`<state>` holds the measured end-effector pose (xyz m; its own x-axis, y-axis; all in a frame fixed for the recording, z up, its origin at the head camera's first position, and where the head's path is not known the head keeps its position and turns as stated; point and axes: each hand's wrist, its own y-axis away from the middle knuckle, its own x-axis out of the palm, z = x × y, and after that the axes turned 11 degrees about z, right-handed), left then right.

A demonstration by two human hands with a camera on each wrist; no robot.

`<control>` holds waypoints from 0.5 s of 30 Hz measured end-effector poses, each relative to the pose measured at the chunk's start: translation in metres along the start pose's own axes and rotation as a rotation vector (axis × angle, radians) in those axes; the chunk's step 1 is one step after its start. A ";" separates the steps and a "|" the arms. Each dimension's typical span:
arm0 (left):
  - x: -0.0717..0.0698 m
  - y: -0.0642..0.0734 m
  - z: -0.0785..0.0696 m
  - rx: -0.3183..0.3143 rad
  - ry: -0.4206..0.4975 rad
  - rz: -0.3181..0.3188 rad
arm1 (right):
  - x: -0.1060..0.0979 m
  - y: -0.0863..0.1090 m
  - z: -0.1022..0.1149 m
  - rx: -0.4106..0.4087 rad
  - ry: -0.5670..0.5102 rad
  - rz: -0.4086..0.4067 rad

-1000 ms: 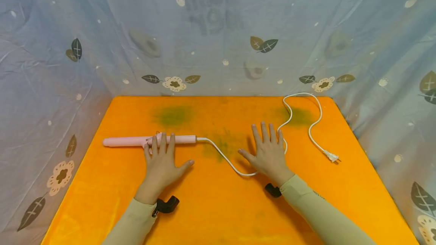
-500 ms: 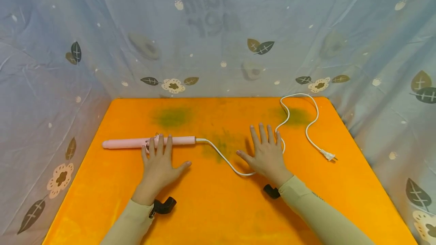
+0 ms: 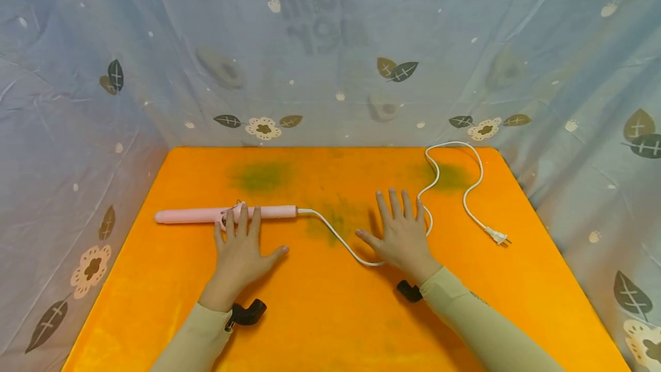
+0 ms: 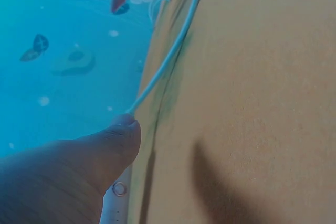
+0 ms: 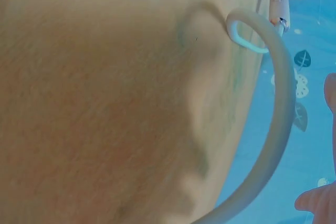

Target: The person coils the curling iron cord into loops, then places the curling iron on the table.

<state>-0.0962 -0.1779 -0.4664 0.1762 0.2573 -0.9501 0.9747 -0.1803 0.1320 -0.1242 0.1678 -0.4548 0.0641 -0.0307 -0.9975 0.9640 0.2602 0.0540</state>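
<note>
A pink curling iron (image 3: 191,216) lies sideways on the orange table, its barrel toward the left. My left hand (image 3: 240,260) is spread with straight fingers, the fingertips overlapping the iron's handle; whether they touch it I cannot tell. In the left wrist view, the handle (image 4: 116,198) shows beyond the thumb (image 4: 113,145). A white cord (image 3: 330,225) runs from the handle to the right and passes behind my right hand (image 3: 403,240). That hand is spread too, palm down, and grips nothing. The cord ends in a two-pin plug (image 3: 497,236).
The orange table (image 3: 320,320) has greenish stains toward its back. A grey-blue curtain (image 3: 320,73) printed with leaves and flowers encloses the back and both sides. A black wrist mount (image 3: 249,313) sits at my left cuff, another black mount (image 3: 409,290) at my right.
Both hands have drifted slightly: the left a little back toward me, the right a little to the left. Their fingers stay spread. The curling iron and cord lie as before.
</note>
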 end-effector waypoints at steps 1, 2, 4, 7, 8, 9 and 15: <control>0.000 -0.001 0.000 0.001 0.005 -0.001 | 0.000 -0.001 0.000 -0.001 0.002 -0.001; 0.000 -0.001 0.000 0.001 0.004 -0.003 | 0.000 -0.002 0.001 -0.001 0.005 0.002; 0.000 -0.002 0.000 -0.001 0.002 -0.004 | -0.001 -0.004 0.002 -0.004 0.009 0.005; 0.001 -0.004 0.001 0.000 -0.001 0.007 | 0.000 -0.005 0.004 -0.002 -0.001 0.014; 0.001 -0.004 0.001 0.000 -0.005 0.010 | 0.000 -0.005 0.005 -0.003 -0.017 0.021; 0.002 -0.005 0.002 0.002 -0.005 0.012 | 0.000 -0.006 0.007 -0.006 -0.045 0.030; 0.002 -0.014 0.003 0.079 -0.026 -0.018 | 0.003 -0.010 0.013 -0.064 -0.202 0.066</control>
<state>-0.1097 -0.1782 -0.4710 0.1545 0.2362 -0.9593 0.9636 -0.2503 0.0936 -0.1298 0.1525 -0.4581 0.1830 -0.2027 -0.9620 0.9380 0.3291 0.1091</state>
